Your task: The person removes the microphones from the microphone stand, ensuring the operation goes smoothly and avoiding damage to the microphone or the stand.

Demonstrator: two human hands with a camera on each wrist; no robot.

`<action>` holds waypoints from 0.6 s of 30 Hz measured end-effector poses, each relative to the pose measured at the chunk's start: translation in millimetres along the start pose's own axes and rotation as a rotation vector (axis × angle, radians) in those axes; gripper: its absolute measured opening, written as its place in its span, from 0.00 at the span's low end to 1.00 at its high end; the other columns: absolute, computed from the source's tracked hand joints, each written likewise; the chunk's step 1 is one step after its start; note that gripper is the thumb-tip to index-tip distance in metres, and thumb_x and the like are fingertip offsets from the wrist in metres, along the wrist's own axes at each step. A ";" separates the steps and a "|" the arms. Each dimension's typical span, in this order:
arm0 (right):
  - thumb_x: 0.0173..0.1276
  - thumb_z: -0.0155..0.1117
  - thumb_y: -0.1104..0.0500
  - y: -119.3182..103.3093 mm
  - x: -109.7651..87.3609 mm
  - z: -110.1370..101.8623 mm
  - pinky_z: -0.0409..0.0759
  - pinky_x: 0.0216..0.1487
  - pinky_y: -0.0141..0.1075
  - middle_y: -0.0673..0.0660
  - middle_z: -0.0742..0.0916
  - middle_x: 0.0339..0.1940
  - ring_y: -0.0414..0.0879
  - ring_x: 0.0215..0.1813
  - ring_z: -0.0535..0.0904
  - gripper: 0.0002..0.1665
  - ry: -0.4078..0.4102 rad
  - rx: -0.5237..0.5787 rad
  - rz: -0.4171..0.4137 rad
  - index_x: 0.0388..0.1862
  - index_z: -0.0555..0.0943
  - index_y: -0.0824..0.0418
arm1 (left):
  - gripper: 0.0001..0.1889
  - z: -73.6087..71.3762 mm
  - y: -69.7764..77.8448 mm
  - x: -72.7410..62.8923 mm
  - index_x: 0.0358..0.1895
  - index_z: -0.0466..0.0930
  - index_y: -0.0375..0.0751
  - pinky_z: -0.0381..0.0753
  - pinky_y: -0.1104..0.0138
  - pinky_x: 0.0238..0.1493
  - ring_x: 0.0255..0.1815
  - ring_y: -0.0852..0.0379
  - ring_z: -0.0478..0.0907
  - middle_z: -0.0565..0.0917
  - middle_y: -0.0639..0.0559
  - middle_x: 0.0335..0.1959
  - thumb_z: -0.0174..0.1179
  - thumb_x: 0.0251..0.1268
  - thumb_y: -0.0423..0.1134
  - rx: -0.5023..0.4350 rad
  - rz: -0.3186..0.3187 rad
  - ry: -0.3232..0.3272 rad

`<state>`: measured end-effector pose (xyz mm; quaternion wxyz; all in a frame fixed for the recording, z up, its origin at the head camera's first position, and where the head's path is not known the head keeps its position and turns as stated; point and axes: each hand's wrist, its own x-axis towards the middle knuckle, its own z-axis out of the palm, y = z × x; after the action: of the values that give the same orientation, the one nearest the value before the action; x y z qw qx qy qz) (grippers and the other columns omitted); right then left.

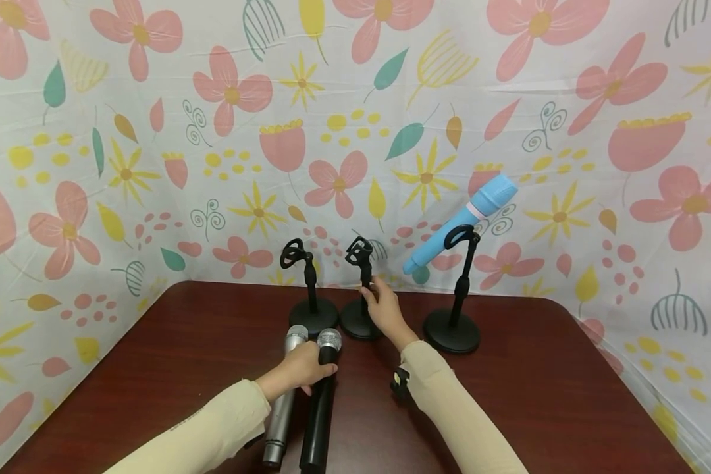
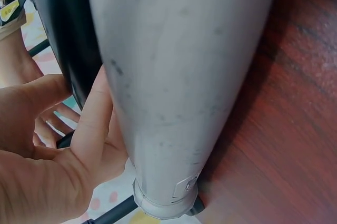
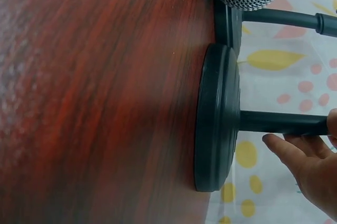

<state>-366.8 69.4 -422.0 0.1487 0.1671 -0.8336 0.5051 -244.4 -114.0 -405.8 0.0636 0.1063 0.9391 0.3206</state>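
In the head view my left hand (image 1: pixel 303 366) grips a black microphone (image 1: pixel 318 421) with a silver mesh head, thumb on its right side. A silver microphone (image 1: pixel 281 415) lies alongside on the left, partly under that hand; its body (image 2: pixel 174 76) fills the middle of the left wrist view. My right hand (image 1: pixel 385 311) holds the pole of the middle black microphone stand (image 1: pixel 360 322), fingers and thumb around it. This stand's clip has no microphone in it. In the right wrist view its round base (image 3: pixel 217 124) sits on the table.
A second black stand (image 1: pixel 313 316) with a bare clip stands to the left. On the right, another stand (image 1: pixel 452 329) carries a light-blue microphone (image 1: pixel 438 245), tilted. The dark red wooden table (image 1: pixel 545 395) meets a flower-patterned cloth (image 1: pixel 343 99) at the back.
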 end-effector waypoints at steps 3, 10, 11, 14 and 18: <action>0.74 0.54 0.60 -0.6 -0.9 -0.7 0.79 0.50 0.51 0.64 0.84 0.51 0.60 0.54 0.79 0.16 -0.005 -0.012 0.002 0.58 0.75 0.63 | 0.15 0.4 -0.7 1.4 0.22 0.72 0.34 0.78 0.69 0.14 0.08 0.53 0.79 0.77 0.40 0.19 0.66 0.60 0.38 0.026 0.010 0.006; 0.75 0.53 0.59 -3.2 -5.3 -4.6 0.79 0.51 0.51 0.67 0.81 0.56 0.60 0.54 0.80 0.22 -0.044 -0.033 0.035 0.65 0.71 0.63 | 0.16 1.0 -0.1 4.0 0.22 0.73 0.35 0.77 0.69 0.15 0.09 0.53 0.79 0.78 0.41 0.17 0.65 0.61 0.40 0.067 0.023 0.012; 0.75 0.53 0.59 -3.6 -6.0 -5.2 0.78 0.51 0.51 0.67 0.81 0.56 0.60 0.54 0.79 0.23 -0.051 -0.037 0.041 0.66 0.70 0.63 | 0.16 0.8 0.2 4.2 0.22 0.74 0.35 0.77 0.69 0.15 0.09 0.53 0.79 0.78 0.41 0.17 0.65 0.61 0.40 0.071 0.022 0.013; 0.75 0.54 0.58 -5.0 -7.4 -6.8 0.78 0.52 0.51 0.68 0.81 0.55 0.60 0.54 0.80 0.24 -0.074 -0.054 0.055 0.67 0.68 0.65 | 0.16 0.8 0.5 5.0 0.21 0.74 0.35 0.77 0.69 0.14 0.09 0.53 0.79 0.77 0.43 0.15 0.65 0.62 0.39 0.072 0.027 0.016; 0.75 0.53 0.58 -8.4 -9.7 -10.2 0.78 0.53 0.50 0.68 0.80 0.57 0.60 0.56 0.79 0.26 -0.117 -0.078 0.094 0.68 0.66 0.66 | 0.17 1.5 -0.1 6.6 0.19 0.73 0.36 0.76 0.69 0.12 0.09 0.53 0.79 0.76 0.46 0.13 0.63 0.63 0.39 0.080 0.034 0.010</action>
<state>-353.6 76.0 -414.9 0.0825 0.1512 -0.8667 0.4681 -250.5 -111.7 -407.4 0.0491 0.1231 0.9495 0.2845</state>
